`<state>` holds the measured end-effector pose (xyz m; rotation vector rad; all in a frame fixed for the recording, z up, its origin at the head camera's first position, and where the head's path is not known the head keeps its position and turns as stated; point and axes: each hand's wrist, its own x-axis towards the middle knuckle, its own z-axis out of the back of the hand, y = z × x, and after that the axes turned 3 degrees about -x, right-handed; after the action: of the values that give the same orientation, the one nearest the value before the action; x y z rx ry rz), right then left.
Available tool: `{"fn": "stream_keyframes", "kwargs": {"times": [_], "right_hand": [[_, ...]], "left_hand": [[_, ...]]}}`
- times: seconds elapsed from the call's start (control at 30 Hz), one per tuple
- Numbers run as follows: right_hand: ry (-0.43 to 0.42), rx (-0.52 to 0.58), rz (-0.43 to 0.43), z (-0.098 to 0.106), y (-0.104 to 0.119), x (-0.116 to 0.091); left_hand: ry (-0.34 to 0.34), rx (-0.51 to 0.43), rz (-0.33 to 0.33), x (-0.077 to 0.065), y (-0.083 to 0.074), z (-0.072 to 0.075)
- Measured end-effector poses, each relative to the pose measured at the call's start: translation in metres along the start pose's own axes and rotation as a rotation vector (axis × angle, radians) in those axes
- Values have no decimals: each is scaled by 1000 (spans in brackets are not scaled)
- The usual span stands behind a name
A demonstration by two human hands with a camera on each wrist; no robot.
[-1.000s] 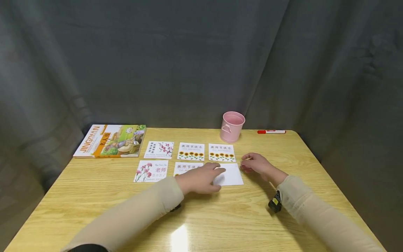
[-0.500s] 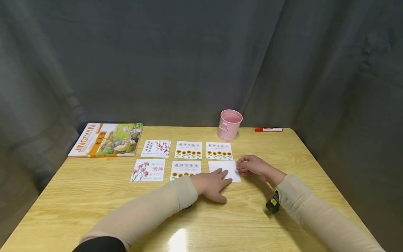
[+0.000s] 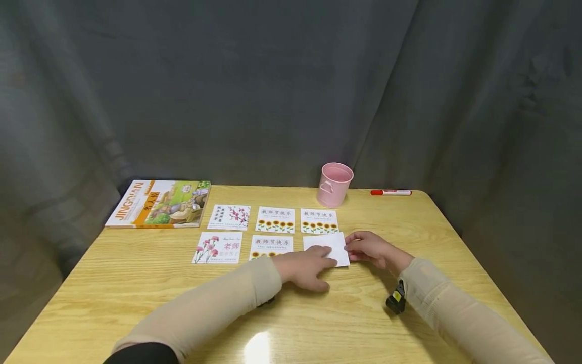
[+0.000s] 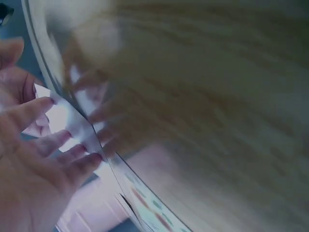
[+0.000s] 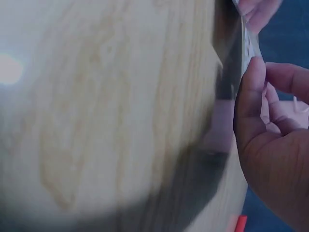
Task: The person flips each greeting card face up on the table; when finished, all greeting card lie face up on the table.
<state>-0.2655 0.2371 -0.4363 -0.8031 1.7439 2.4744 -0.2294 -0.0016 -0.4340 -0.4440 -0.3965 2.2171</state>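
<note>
A blank white card (image 3: 337, 243) lies at the right end of the front row of cards, its right edge tipped up a little off the table. My right hand (image 3: 376, 250) pinches that edge between thumb and fingers; the right wrist view shows the thumb (image 5: 252, 92) meeting the forefinger at the card's edge. From the left, my left hand (image 3: 305, 269) reaches over with straight, spread fingers, and their tips touch the card's face. In the left wrist view those fingertips (image 4: 60, 137) lie along the white surface. The card's underside is mostly hidden in the head view.
Several printed cards stand in two rows, among them a sunflower card (image 3: 272, 246) partly under my left wrist and a carnation card (image 3: 217, 247). Behind are a pink bucket (image 3: 334, 189), a red-and-white marker (image 3: 391, 192) and a book (image 3: 159, 203) at left.
My left hand has come down and its fingers now touch the white card. My right hand has closed on the card's right edge, which has risen slightly.
</note>
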Motion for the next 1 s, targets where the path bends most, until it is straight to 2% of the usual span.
{"fn": "stream_keyframes", "kwargs": {"times": [0.1, 0.2, 0.27, 0.37, 0.5, 0.6, 0.8, 0.9, 1.0], "right_hand": [[11, 18, 28, 5, 0, 0], [30, 55, 70, 11, 4, -2], [47, 90, 96, 15, 6, -3], [57, 130, 120, 16, 8, -4], [38, 138, 134, 14, 6, 0], [17, 129, 141, 13, 6, 2], [-2, 94, 147, 10, 7, 0], [-1, 67, 153, 9, 8, -1], [0, 79, 158, 8, 8, -2]], "left_hand": [[-198, -74, 17, 0, 11, 3], [-381, -263, 144, -4, 23, 10], [-442, -394, 232, -7, 29, 14], [-466, -532, 311, -9, 33, 19], [-494, -651, 315, -10, 33, 21], [-520, -676, 312, -11, 34, 22], [-598, -608, 321, -10, 35, 24], [-617, -673, 330, -10, 34, 24], [-622, -823, 325, -8, 33, 23]]}}
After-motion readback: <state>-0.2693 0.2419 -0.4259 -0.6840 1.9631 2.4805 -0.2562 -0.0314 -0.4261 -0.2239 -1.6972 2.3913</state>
